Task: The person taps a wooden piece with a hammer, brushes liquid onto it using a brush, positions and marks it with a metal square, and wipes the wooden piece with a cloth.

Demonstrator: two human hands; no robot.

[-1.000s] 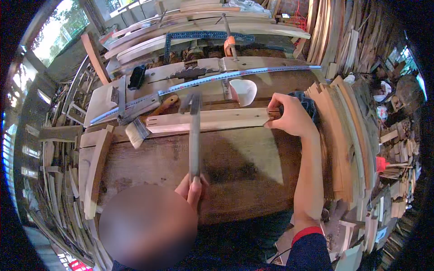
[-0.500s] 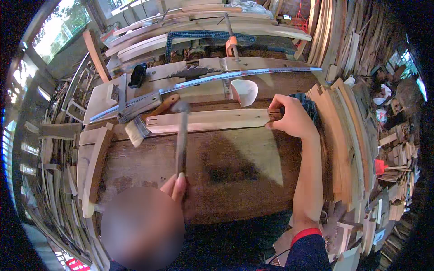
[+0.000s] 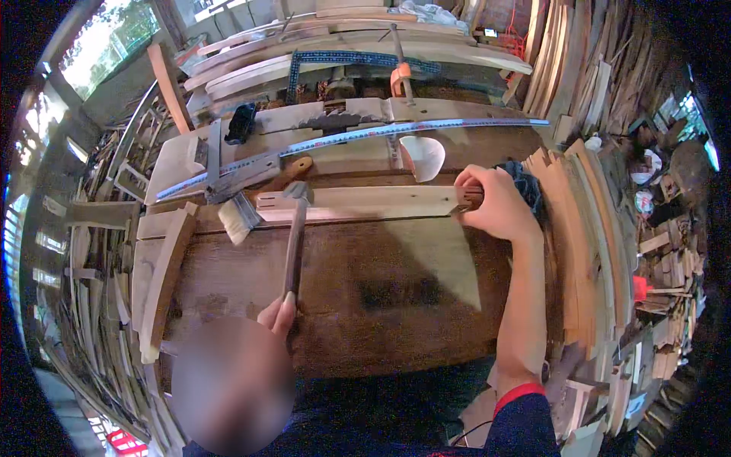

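My left hand (image 3: 279, 314) is closed round the lower end of the handle of a hammer (image 3: 295, 247); a blurred disc hides most of this hand. The hammer head overlaps the left part of a pale wooden strip (image 3: 381, 202), though I cannot tell whether it touches. Small slots show in the strip's left end. My right hand (image 3: 499, 204) pinches the strip's right end, where a darker brown bit shows between thumb and fingers. Beside the strip's left end lies a bristle brush (image 3: 239, 218), and behind it a wooden-handled tool (image 3: 293, 171).
Across the bench (image 3: 365, 320) stretches a measuring tape (image 3: 343, 139). Farther back are a white cup-like piece (image 3: 426, 158), a saw blade (image 3: 335, 120), a black framing square (image 3: 365, 58) and an orange clamp (image 3: 400, 76). Stacked boards (image 3: 586, 251) stand right; a loose batten (image 3: 169, 282) lies left.
The hammer and my left hand have shifted slightly left, and the head now sits lower over the strip. My right hand keeps its hold. The whole view has shifted a little.
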